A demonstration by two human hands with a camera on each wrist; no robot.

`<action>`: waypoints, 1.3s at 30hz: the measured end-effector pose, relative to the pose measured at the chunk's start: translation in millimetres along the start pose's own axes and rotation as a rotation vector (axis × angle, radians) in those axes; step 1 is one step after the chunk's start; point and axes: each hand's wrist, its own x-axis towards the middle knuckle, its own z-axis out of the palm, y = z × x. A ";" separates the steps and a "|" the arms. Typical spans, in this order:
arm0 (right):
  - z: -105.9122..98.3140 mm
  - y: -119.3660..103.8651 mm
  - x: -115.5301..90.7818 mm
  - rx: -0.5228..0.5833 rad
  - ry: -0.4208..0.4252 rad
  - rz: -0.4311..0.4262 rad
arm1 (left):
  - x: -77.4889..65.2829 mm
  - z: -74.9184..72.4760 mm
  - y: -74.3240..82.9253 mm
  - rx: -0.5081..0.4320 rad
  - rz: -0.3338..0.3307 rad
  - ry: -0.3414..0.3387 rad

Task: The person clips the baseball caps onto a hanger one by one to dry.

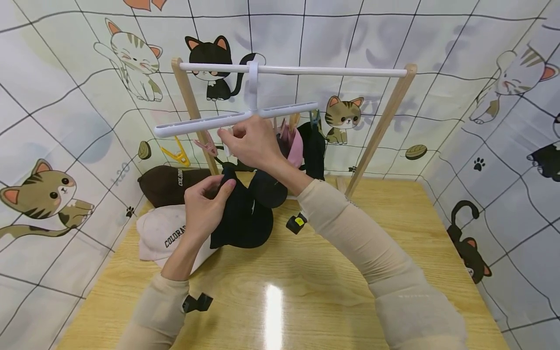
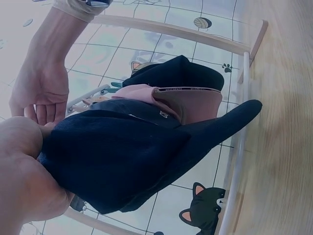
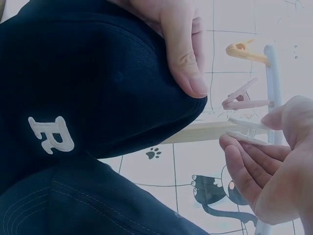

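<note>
pale cap (image 1: 154,227) partly hidden, right wrist view crops held cap (image 3: 107,93)

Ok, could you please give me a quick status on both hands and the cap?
Left hand pinching dark cap. Right hand pinching white clip at the hanger. Cap apart from clip. Nothing visible between them.

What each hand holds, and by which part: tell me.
The left hand pinches a dark cap by its crown; the right hand pinches a white clip by its two arms.
</note>
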 end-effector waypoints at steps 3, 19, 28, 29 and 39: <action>1.5 -0.1 -0.6 0.007 -0.001 0.006 | -0.4 1.2 0.5 -0.011 -0.007 -0.006; 3.9 -0.6 -1.9 -0.025 0.017 0.022 | 0.8 3.9 -3.5 -0.035 0.020 0.006; 5.3 0.0 0.3 -0.043 0.028 -0.001 | 1.2 3.9 -0.9 -0.063 0.017 0.035; 5.3 -0.2 0.3 -0.044 0.031 -0.003 | 1.4 4.0 -0.6 -0.066 0.018 0.033; 3.8 0.2 0.2 -0.055 0.032 -0.022 | 1.9 5.7 1.8 -0.065 0.015 0.030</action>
